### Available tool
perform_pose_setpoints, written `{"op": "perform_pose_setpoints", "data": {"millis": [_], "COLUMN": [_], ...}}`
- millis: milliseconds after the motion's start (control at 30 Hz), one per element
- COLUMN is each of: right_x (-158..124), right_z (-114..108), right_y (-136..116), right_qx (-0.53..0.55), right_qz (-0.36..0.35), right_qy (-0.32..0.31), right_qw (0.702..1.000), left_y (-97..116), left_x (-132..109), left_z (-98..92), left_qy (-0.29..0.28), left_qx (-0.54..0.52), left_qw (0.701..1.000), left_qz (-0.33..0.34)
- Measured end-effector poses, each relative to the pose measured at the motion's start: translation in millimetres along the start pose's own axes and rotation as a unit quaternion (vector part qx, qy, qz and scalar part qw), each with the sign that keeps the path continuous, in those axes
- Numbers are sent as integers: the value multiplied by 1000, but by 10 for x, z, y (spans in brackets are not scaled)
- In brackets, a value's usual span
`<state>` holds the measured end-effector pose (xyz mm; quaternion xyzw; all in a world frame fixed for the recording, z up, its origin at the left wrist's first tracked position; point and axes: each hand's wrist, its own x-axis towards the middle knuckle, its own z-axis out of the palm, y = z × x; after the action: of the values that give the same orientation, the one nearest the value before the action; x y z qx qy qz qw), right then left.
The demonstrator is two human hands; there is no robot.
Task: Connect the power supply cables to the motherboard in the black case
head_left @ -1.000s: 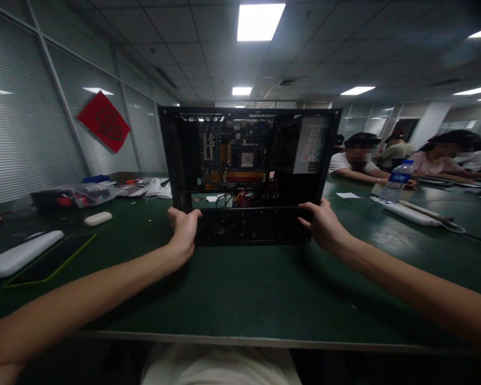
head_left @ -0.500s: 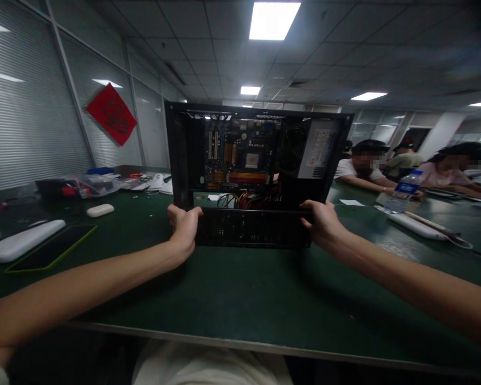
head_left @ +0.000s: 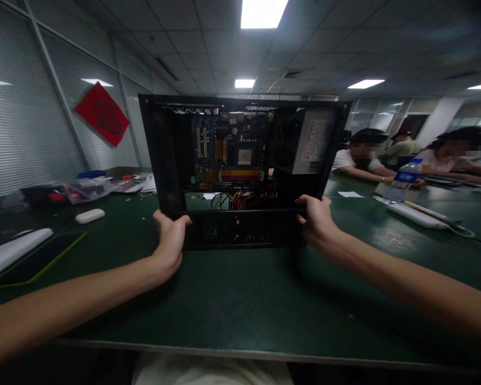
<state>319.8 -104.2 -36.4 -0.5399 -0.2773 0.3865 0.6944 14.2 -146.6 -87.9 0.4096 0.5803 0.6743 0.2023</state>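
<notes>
A black computer case (head_left: pixel 244 227) stands upright in front of me, its open side towards me. My left hand (head_left: pixel 170 232) grips its lower left edge, thumb over the front bar. On the lower right, my right hand (head_left: pixel 318 218) is closed on the case the same way. Inside, I see the motherboard (head_left: pixel 230 144) with a square metallic chip, a power supply (head_left: pixel 312 141) at the upper right and a bundle of coloured cables (head_left: pixel 242 200) near the bottom. The fingers behind the case are hidden.
On the green table (head_left: pixel 232 299), a white case (head_left: pixel 90 216), a black mat with a green edge (head_left: pixel 40 262) and a plastic bag (head_left: pixel 84 190) lie left. A water bottle (head_left: pixel 403 182) and a long white object (head_left: pixel 417 215) are right. Co-workers (head_left: pixel 364 152) sit beyond.
The computer case looks slightly larger and wider, its left side further left. Both hands keep their hold on it. The surroundings have shifted a little left in view.
</notes>
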Motion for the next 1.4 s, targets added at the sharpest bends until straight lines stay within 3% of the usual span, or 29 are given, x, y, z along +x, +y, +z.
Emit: {"op": "perform_pose_setpoints", "data": {"millis": [133, 267, 367, 467, 533, 633, 700, 1000, 1233, 1400], "right_x": [148, 335, 455, 503, 505, 496, 497, 542, 600, 905], "right_z": [-233, -615, -667, -446, -256, -83, -61, -166, -535, -729], "right_y": [-53, -292, -439, -434, -380, -322, -320, -337, -390, -440], "right_qx": [-80, -231, -250, -156, -109, -103, -108, -91, -93, -98], "right_qz": [-48, -58, -81, -130, -137, -127, -124, -135, -171, -206], "right_qy": [-91, -242, -279, -272, -215, -142, -143, -154, -194, -199], "right_qw": [991, 940, 924, 941, 961, 976, 976, 975, 961, 953], "left_y": [65, 170, 262, 294, 275, 225, 204, 217, 213, 216], "left_x": [-3, 107, 251, 406, 478, 512, 502, 404, 222, 23], "left_z": [-97, -209, -202, -138, -108, -106, -116, -110, -96, 80], "left_qy": [-26, -87, -119, -100, -83, -65, -49, -29, -40, -64], "left_qx": [-59, -105, -123, -113, -106, -94, -87, -75, -88, -92], "left_qw": [998, 990, 983, 984, 988, 992, 995, 997, 995, 992], "left_qz": [-23, -21, -61, -94, -82, -49, -31, -10, 14, 57]}}
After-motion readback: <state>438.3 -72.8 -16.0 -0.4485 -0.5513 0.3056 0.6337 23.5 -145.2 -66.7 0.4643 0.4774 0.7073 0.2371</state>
